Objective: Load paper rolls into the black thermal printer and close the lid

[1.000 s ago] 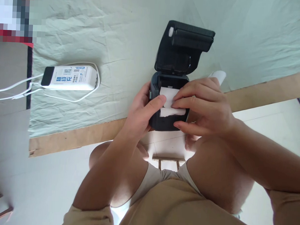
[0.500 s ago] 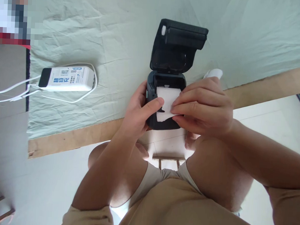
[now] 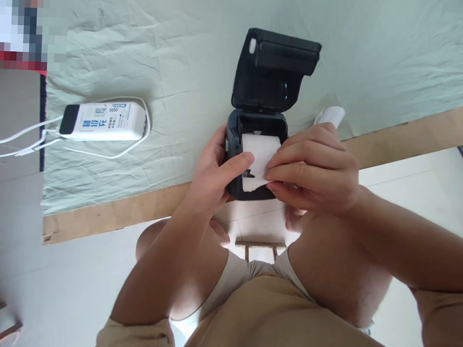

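Note:
A small black printer (image 3: pixel 235 145) stands at the table's front edge with its lid (image 3: pixel 272 68) swung up and back. A white paper roll (image 3: pixel 260 146) lies in its open bay, with a strip of paper pulled forward over the front. My left hand (image 3: pixel 214 170) grips the printer's left side, thumb pressed on the paper. My right hand (image 3: pixel 316 164) pinches the paper strip's loose end between thumb and fingers.
A white power bank (image 3: pixel 103 121) with white cables lies on the pale green cloth (image 3: pixel 175 48) to the left. A small white paper piece (image 3: pixel 332 115) sits behind my right hand. The wooden table edge (image 3: pixel 110 214) runs below; my knees are under it.
The paper strip went from folded across the bay to pulled flat toward me by my right hand. Since half a second ago almost nothing has moved.

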The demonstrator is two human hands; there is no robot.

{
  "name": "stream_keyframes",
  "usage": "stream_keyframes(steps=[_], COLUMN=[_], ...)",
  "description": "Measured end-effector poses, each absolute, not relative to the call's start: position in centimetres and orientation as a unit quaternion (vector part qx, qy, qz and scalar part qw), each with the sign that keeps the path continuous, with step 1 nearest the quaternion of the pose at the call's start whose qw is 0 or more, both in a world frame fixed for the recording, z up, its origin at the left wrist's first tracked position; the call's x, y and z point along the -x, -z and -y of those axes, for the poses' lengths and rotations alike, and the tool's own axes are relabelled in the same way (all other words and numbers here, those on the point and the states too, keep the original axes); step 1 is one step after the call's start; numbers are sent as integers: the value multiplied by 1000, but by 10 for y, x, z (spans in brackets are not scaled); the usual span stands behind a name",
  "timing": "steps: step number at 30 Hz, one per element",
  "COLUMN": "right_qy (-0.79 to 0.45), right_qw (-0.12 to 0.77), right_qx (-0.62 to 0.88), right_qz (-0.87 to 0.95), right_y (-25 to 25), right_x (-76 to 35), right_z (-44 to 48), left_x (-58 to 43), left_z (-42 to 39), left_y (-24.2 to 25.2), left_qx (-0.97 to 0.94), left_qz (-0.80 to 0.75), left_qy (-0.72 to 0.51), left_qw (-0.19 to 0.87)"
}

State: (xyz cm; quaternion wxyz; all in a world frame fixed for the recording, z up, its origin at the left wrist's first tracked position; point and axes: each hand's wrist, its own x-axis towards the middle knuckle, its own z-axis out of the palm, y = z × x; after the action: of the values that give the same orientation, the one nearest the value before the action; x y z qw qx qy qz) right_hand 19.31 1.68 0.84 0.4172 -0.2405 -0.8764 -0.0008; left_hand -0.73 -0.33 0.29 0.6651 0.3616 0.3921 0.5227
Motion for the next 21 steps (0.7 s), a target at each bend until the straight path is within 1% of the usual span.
stream_keyframes(steps=[7, 9, 13, 14, 16, 18, 20, 21], right_qy=[-25, -30, -22, -30, -65, -103, -115, -109], right_qw=[323, 342, 493, 511, 495, 447, 429, 438], right_qx=[312, 307, 309, 329, 388, 426, 421, 399], right_qz=[893, 888, 813, 793, 774, 780, 791, 798], right_y=[-10, -11, -13, -14, -15, -14, -13, -12], right_x=[-189, -190, -197, -199, -201, -202, -201, -201], right_z=[-15, -15, -21, -24, -33, -42, -48, -49], left_x=[7, 8, 10, 11, 11, 11, 9, 9], left_z=[2, 2, 3, 3, 3, 3, 2, 2], left_y=[-4, -4, -3, -2, -2, -3, -3, -3], left_qx=[-377, -379, -388, -388, -388, -387, -387, -385], left_qz=[-421, -425, -416, -413, -410, -410, -416, -418], left_qy=[-503, -503, -497, -495, -490, -487, -488, -490], left_qw=[653, 650, 655, 658, 664, 667, 663, 660])
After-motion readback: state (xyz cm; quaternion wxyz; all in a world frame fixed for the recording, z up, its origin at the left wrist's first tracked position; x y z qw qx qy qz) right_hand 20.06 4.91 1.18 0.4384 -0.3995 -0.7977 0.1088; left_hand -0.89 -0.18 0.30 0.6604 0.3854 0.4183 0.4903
